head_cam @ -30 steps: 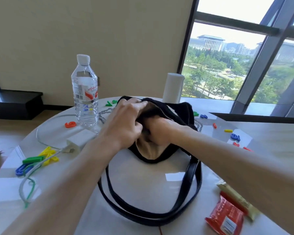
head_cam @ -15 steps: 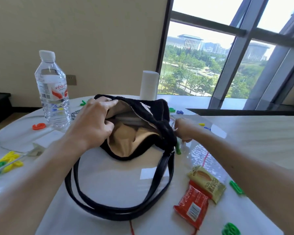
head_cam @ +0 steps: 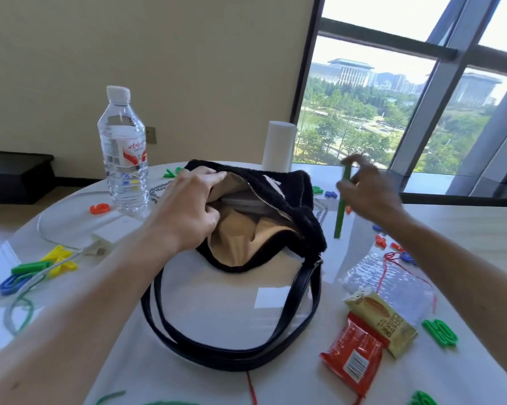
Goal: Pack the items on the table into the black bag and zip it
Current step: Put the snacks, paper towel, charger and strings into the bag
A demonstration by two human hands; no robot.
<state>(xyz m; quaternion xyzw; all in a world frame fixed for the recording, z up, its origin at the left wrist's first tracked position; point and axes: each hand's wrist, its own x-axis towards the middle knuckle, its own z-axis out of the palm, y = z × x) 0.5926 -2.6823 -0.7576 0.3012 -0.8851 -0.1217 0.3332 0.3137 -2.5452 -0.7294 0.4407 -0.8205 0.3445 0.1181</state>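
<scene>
The black fuzzy bag (head_cam: 302,200) lies unzipped in the middle of the round white table (head_cam: 217,302), its tan lining and a grey flat item showing inside. My left hand (head_cam: 188,206) grips the bag's near-left rim and holds the mouth apart. My right hand (head_cam: 369,191) hovers just right of the bag, pinching a green stick (head_cam: 341,206) that hangs almost upright. A water bottle (head_cam: 123,153) stands at the left. A red snack packet (head_cam: 353,361) and a yellow snack packet (head_cam: 381,320) lie at the front right.
A white charger block (head_cam: 112,232) with its cable lies left of the bag. Coloured plastic clips (head_cam: 39,267) and small number shapes are scattered around. A white cylinder (head_cam: 278,146) stands behind the bag. The bag's black strap (head_cam: 217,349) loops toward me. A clear plastic pouch (head_cam: 392,276) lies at the right.
My right hand has left the bag's inside, gone right, picked up the green stick and raised it. My left hand keeps its hold on the rim.
</scene>
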